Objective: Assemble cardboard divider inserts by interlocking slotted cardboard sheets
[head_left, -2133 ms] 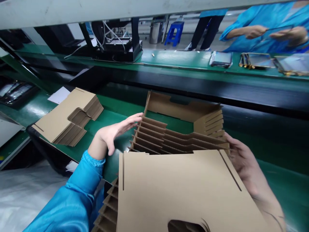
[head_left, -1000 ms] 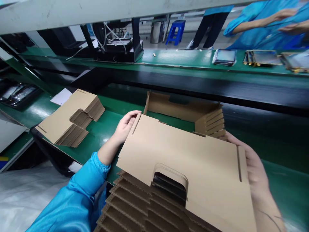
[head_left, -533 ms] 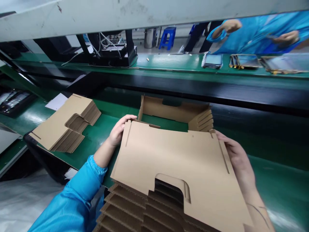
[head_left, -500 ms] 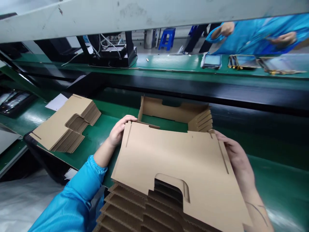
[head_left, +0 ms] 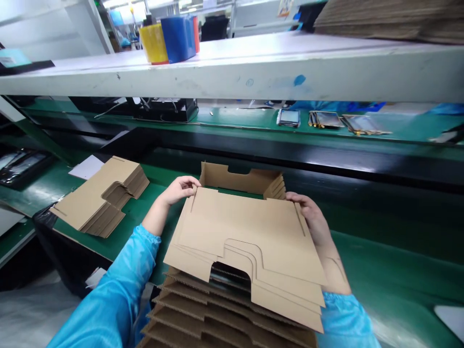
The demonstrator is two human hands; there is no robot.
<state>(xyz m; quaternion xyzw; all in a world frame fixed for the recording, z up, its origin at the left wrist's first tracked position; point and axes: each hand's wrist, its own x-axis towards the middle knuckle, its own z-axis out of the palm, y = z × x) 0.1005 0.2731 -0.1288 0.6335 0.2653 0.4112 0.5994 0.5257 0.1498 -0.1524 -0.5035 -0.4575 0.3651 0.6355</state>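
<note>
A fanned stack of flat brown cardboard divider sheets (head_left: pixel 246 237), each with a notch cut in its near edge, lies tilted in front of me. My left hand (head_left: pixel 179 187) curls round the far left corner of the top sheets. Along the far right edge my right hand (head_left: pixel 312 218) is closed on the same sheets. Behind them stands an open cardboard frame (head_left: pixel 239 180) with slotted walls on the green bench (head_left: pixel 398 270). More corrugated dividers (head_left: pixel 203 314) fan out beneath the sheets, near me.
A second pile of notched cardboard sheets (head_left: pixel 99 198) rests at the left beside a white paper (head_left: pixel 86 167). A white shelf (head_left: pixel 232 67) overhead carries yellow and blue containers (head_left: pixel 170 31). Several flat screens (head_left: pixel 326 119) lie on the far green belt.
My view has tipped up, showing the overhead shelf. The top sheets have slid apart into a fan, and both hands stay on their far corners. The co-worker is hidden by the shelf.
</note>
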